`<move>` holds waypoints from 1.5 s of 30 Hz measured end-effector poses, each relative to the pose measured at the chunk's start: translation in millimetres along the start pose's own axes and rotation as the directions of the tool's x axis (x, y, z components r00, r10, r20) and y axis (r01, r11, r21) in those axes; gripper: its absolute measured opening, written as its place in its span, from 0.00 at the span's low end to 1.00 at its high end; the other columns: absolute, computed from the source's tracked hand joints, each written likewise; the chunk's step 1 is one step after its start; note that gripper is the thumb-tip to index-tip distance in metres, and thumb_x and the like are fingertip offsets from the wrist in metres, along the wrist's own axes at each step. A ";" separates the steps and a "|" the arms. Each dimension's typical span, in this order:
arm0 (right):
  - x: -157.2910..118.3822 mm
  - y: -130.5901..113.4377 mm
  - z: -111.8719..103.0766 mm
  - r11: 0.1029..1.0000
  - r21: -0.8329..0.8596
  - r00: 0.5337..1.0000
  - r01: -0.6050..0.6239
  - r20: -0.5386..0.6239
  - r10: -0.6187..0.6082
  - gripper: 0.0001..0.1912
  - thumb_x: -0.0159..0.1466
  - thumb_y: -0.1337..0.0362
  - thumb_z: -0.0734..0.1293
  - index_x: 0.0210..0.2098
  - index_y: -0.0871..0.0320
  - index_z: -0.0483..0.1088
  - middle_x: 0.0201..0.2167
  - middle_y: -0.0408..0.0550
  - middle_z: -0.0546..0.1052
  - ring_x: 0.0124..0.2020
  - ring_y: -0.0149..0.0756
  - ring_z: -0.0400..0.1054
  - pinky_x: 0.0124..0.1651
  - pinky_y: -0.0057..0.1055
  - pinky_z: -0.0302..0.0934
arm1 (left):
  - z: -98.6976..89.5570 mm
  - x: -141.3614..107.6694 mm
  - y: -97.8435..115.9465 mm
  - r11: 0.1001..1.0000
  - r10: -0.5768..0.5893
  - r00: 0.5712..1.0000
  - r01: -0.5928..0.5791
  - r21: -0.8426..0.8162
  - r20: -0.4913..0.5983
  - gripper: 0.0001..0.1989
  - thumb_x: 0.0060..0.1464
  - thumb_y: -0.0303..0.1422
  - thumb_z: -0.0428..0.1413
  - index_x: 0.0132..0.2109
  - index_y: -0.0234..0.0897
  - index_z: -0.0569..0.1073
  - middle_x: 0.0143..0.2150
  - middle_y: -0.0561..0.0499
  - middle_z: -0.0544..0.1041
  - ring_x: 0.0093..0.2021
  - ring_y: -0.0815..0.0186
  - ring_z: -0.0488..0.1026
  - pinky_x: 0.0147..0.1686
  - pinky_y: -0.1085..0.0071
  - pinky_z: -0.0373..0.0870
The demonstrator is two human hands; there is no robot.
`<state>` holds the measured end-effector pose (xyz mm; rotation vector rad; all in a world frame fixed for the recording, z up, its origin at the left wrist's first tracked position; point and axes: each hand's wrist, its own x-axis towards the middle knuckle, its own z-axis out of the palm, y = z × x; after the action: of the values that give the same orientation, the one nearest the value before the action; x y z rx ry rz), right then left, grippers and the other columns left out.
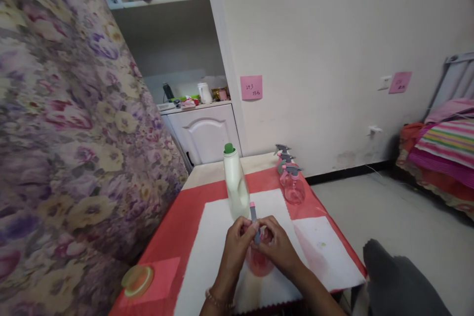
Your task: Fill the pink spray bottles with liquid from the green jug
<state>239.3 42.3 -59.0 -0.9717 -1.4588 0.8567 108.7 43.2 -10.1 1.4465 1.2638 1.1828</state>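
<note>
A clear pinkish spray bottle (260,264) stands on the white sheet in front of me, partly covered by my hands. Its grey spray head (254,212), pink at the nozzle tip, points away from me. My left hand (239,239) pinches this head from the left, fingers closed. From the right, my right hand (277,247) closes its fingers round the head and the bottle's neck. Whether the head is fixed on the neck is hidden by my fingers. Just beyond them stands a tall pale green jug (236,185) with a green cap (228,148).
Several spray bottles (294,190) with grey heads line the table's right edge. White paper (200,252) covers part of the red tabletop (166,229). A roll of tape (138,280) lies at the left front. A floral curtain (74,133) hangs close on the left.
</note>
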 end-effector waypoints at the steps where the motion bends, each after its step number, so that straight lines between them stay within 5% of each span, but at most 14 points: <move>1: -0.1 -0.7 -1.3 1.000 0.011 1.000 0.004 0.029 -0.004 0.11 0.53 0.67 0.70 0.37 0.55 0.73 0.32 0.41 0.69 0.30 0.32 0.63 0.34 0.28 0.58 | 0.1 -0.3 0.4 1.000 0.003 1.000 -0.003 -0.001 -0.003 0.15 0.48 0.44 0.60 0.26 0.38 0.68 0.22 0.57 0.67 0.26 0.67 0.64 0.29 0.72 0.60; 5: -1.0 1.4 -0.5 1.000 0.022 1.000 -0.006 0.002 0.006 0.03 0.56 0.66 0.69 0.31 0.56 0.72 0.29 0.40 0.66 0.29 0.32 0.62 0.32 0.27 0.56 | 0.4 -1.6 0.5 1.000 0.011 1.000 -0.011 -0.006 0.001 0.15 0.49 0.44 0.60 0.27 0.38 0.68 0.22 0.58 0.67 0.27 0.67 0.64 0.29 0.72 0.60; 8: -1.9 5.6 3.2 1.000 0.018 0.998 -0.016 -0.062 0.017 0.06 0.54 0.64 0.71 0.30 0.56 0.69 0.28 0.39 0.65 0.29 0.32 0.61 0.32 0.28 0.56 | 0.0 -2.6 -0.2 1.000 0.010 1.000 -0.010 -0.005 0.012 0.15 0.49 0.45 0.59 0.27 0.38 0.69 0.24 0.56 0.69 0.28 0.66 0.65 0.29 0.72 0.61; 12: -2.4 4.7 -0.5 0.999 0.036 1.000 0.004 -0.012 -0.003 0.16 0.53 0.65 0.71 0.42 0.55 0.72 0.34 0.41 0.69 0.30 0.32 0.64 0.34 0.28 0.59 | -0.2 -2.9 0.8 1.000 0.006 1.000 -0.006 -0.003 -0.005 0.16 0.47 0.46 0.60 0.27 0.38 0.70 0.23 0.57 0.69 0.27 0.67 0.65 0.29 0.72 0.61; 17: -2.2 5.4 -0.4 0.999 0.041 1.000 0.000 -0.015 0.000 0.04 0.55 0.66 0.69 0.33 0.56 0.73 0.28 0.40 0.67 0.29 0.32 0.63 0.32 0.28 0.57 | 0.9 -2.3 1.4 1.000 0.007 1.000 -0.008 -0.012 -0.015 0.16 0.47 0.45 0.61 0.26 0.38 0.69 0.22 0.58 0.67 0.27 0.67 0.64 0.29 0.72 0.60; 21: -2.7 7.6 3.7 0.999 0.026 0.997 -0.027 -0.076 0.028 0.06 0.54 0.66 0.70 0.32 0.56 0.70 0.28 0.39 0.65 0.29 0.33 0.60 0.32 0.28 0.55 | 1.0 -2.1 0.2 1.000 0.007 1.000 -0.007 -0.012 -0.005 0.15 0.48 0.44 0.60 0.26 0.38 0.69 0.23 0.57 0.68 0.27 0.67 0.64 0.29 0.72 0.60; 25: -2.9 2.5 -2.8 1.000 0.031 1.000 -0.004 0.018 0.003 0.12 0.53 0.69 0.69 0.39 0.55 0.73 0.32 0.40 0.68 0.31 0.33 0.63 0.35 0.28 0.58 | 1.4 -2.0 1.1 1.000 0.005 1.000 -0.005 -0.009 -0.006 0.15 0.49 0.43 0.60 0.26 0.38 0.69 0.22 0.58 0.67 0.26 0.67 0.63 0.29 0.72 0.60; 30: -3.6 4.0 -1.5 1.000 0.027 1.000 -0.004 -0.013 0.004 0.04 0.56 0.66 0.69 0.33 0.56 0.72 0.30 0.39 0.65 0.30 0.33 0.62 0.33 0.28 0.56 | 2.3 -3.0 3.0 1.000 -0.004 1.000 0.004 -0.015 -0.002 0.14 0.48 0.43 0.60 0.26 0.37 0.69 0.23 0.57 0.68 0.27 0.67 0.64 0.30 0.72 0.61; 34: -4.3 7.7 1.8 1.000 0.023 0.999 -0.016 -0.050 0.018 0.07 0.54 0.64 0.71 0.33 0.56 0.69 0.29 0.39 0.64 0.31 0.33 0.61 0.33 0.28 0.55 | 2.1 -3.9 2.8 1.000 -0.002 1.000 0.002 -0.008 -0.001 0.15 0.49 0.43 0.60 0.26 0.37 0.68 0.23 0.57 0.68 0.26 0.67 0.64 0.29 0.72 0.60; 38: -4.3 4.5 -4.2 0.999 0.036 0.999 0.008 0.036 -0.009 0.12 0.55 0.64 0.70 0.40 0.55 0.73 0.31 0.40 0.67 0.31 0.33 0.63 0.34 0.28 0.57 | 2.5 -4.0 2.1 1.000 0.004 1.000 -0.004 0.000 -0.005 0.14 0.49 0.42 0.59 0.27 0.37 0.67 0.23 0.59 0.66 0.27 0.68 0.63 0.29 0.73 0.60; 45: -4.3 9.3 -1.1 1.000 0.017 1.000 0.003 -0.025 -0.003 0.07 0.56 0.61 0.71 0.33 0.56 0.72 0.29 0.40 0.64 0.30 0.33 0.60 0.33 0.28 0.55 | 4.0 -4.7 0.6 1.000 -0.006 1.000 0.006 -0.003 -0.014 0.14 0.48 0.42 0.59 0.27 0.37 0.67 0.22 0.59 0.65 0.27 0.68 0.62 0.29 0.73 0.59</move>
<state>241.5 42.1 -69.1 -0.9639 -1.4289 0.8511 112.6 38.4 -10.8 1.4335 1.2745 1.1925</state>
